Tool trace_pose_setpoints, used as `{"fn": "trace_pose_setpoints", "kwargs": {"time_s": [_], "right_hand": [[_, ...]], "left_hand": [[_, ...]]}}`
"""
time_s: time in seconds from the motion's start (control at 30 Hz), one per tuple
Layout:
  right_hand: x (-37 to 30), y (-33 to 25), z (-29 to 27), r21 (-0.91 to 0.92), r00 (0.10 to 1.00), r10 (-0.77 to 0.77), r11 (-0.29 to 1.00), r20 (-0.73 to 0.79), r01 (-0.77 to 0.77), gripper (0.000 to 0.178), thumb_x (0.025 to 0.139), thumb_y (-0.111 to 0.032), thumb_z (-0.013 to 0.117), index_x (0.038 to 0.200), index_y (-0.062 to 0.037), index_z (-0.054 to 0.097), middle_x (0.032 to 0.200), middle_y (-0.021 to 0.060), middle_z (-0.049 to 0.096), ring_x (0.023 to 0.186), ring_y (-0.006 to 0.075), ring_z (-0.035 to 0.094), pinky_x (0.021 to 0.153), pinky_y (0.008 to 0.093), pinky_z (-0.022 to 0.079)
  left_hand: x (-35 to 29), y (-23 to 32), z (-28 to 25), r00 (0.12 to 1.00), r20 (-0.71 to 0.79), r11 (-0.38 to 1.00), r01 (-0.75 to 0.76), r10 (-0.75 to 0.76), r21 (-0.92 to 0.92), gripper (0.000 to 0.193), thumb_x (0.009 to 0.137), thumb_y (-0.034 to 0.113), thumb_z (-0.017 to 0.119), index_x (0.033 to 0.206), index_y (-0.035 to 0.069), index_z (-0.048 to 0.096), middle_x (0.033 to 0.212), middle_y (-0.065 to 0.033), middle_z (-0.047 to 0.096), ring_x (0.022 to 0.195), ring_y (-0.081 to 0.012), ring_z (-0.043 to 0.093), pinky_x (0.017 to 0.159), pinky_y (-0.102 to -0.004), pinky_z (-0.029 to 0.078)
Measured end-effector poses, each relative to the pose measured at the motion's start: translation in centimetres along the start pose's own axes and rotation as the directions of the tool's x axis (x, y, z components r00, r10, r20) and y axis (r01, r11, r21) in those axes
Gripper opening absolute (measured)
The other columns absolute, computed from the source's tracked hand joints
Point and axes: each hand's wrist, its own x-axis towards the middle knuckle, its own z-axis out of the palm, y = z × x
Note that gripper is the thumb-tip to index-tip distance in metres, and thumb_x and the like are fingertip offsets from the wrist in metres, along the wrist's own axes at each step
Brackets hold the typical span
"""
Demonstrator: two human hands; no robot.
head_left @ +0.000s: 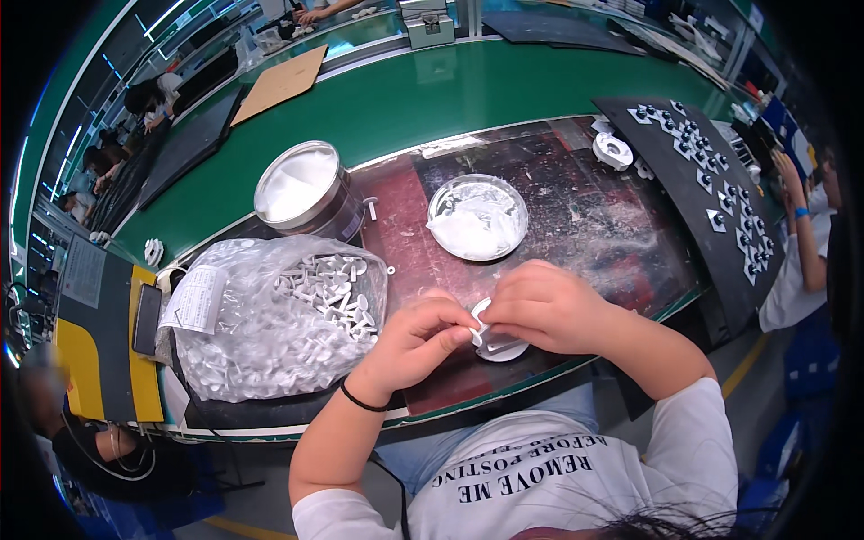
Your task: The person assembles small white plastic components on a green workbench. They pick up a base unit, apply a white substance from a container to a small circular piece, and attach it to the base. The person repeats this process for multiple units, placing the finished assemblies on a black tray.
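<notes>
At the table's near edge, my left hand pinches a small white disc-headed plastic part between thumb and fingertips. Close beside it, my right hand has its fingers curled against a white round plastic piece, which partly shows under the fingers. The fingertips of both hands almost meet, and they hide how the two parts touch. Just beyond my hands lies a round metal lid bearing white paste. Left of my left hand, a clear plastic bag holds many small white stemmed parts.
A metal tin of white paste stands behind the bag. White ring-shaped parts sit at the far right, near a black board with rows of small pieces. A green conveyor runs behind the table. A co-worker's arm is at right.
</notes>
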Motion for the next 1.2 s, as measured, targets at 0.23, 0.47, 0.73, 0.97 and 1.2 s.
{"fn": "trace_pose_setpoints", "kwargs": {"time_s": [0.23,0.47,0.73,0.97,1.2], "right_hand": [[-0.3,1.7,-0.7,-0.045,0.998,0.055,0.997,-0.013,-0.055,0.019,0.070,-0.012,0.074,0.087,-0.0084,0.067,0.086,0.0052,0.063,0.086,0.0245,0.060,0.075,0.0361,0.048],[-0.5,9.8,-3.2,-0.443,0.960,0.213,0.854,-0.182,-0.273,0.013,0.076,-0.008,0.066,0.088,-0.0062,0.067,0.084,0.0068,0.061,0.087,0.0257,0.057,0.078,0.0369,0.047],[-0.1,12.8,-2.8,-0.623,0.992,0.126,0.777,0.011,-0.092,0.016,0.070,-0.006,0.063,0.086,-0.0081,0.067,0.087,0.0028,0.060,0.090,0.0220,0.055,0.079,0.0341,0.044],[0.3,12.4,-2.7,-0.641,0.994,0.096,0.767,0.047,-0.044,0.020,0.067,-0.005,0.059,0.086,-0.0085,0.067,0.086,0.0016,0.060,0.090,0.0204,0.055,0.078,0.0331,0.043],[0.4,12.3,-2.8,-0.668,0.987,0.134,0.743,0.088,-0.041,0.019,0.070,-0.006,0.058,0.087,-0.0092,0.067,0.089,0.0013,0.060,0.092,0.0198,0.054,0.081,0.0328,0.042]], "left_hand": [[0.0,-0.3,1.4,0.967,-0.168,0.979,0.179,-0.193,-0.093,0.015,0.088,0.007,0.058,0.102,0.001,0.060,0.094,-0.0070,0.057,0.086,-0.0146,0.055,0.077,-0.0264,0.044],[0.3,-0.4,0.9,0.980,-0.179,0.982,0.110,-0.082,0.156,0.016,0.085,0.002,0.056,0.101,0.000,0.061,0.094,-0.0079,0.058,0.084,-0.0142,0.057,0.074,-0.0256,0.045],[0.4,-0.2,0.7,0.983,-0.176,0.974,0.090,-0.053,0.207,0.015,0.082,0.000,0.057,0.096,0.001,0.063,0.087,-0.0075,0.060,0.080,-0.0174,0.057,0.071,-0.0277,0.045],[0.3,-0.1,0.6,0.988,-0.147,0.970,0.084,-0.050,0.230,0.015,0.082,0.000,0.057,0.095,0.001,0.063,0.087,-0.0082,0.061,0.080,-0.0181,0.058,0.071,-0.0287,0.045],[0.4,0.0,0.7,0.990,-0.133,0.965,0.088,-0.057,0.246,0.015,0.081,0.001,0.057,0.094,0.002,0.064,0.087,-0.0090,0.062,0.080,-0.0195,0.059,0.071,-0.0291,0.046]]}}
